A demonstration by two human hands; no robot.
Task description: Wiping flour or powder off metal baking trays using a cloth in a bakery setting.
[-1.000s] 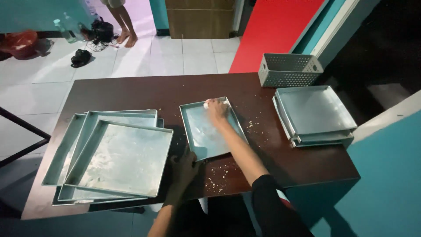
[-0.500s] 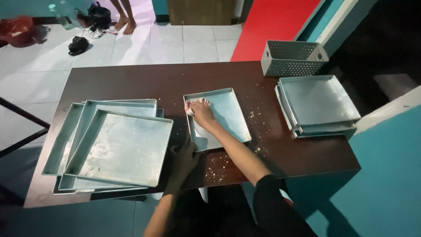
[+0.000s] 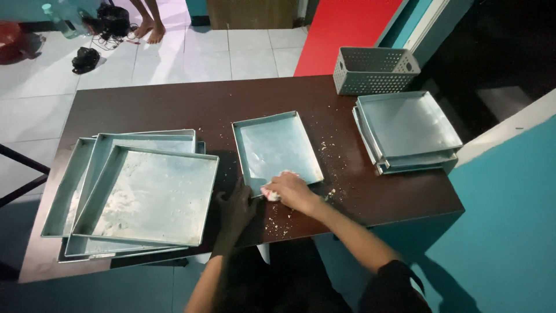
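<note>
Middle tray (image 3: 277, 148) on table (image 3: 174, 104) — tray stacks (image 3: 139, 194) left, right (image 3: 408, 128); basket (image 3: 373, 71) behind.

Silvery-grey metal trays (image 3: 277, 148); dark brown table (image 3: 174, 107); grey perforated basket (image 3: 374, 71); white cloth (image 3: 272, 193); pale crumbs (image 3: 333, 152).

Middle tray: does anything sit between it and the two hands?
Nothing visible. The right hand presses a white cloth onto the middle tray at its near edge; the left hand rests against its near-left corner.
</note>
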